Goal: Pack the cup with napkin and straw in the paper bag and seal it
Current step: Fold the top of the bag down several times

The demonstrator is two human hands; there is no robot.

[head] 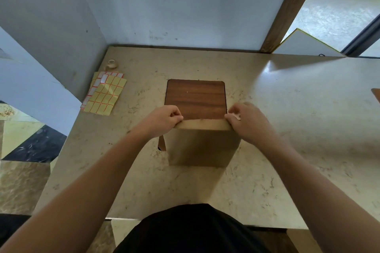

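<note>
paper bag — stood upright on the counter, over the near edge of a wooden board | folded top pinched at its left end by the left hand | right end pinched by the right hand | sticker sheets — laid far left

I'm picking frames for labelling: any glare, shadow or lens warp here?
Head view: daylight glares on the table at right; the paper bag, pinched by left hand and right hand, casts a soft shadow toward the camera; wide-angle warp splays the forearms; the sticker sheets look sharp.
</note>
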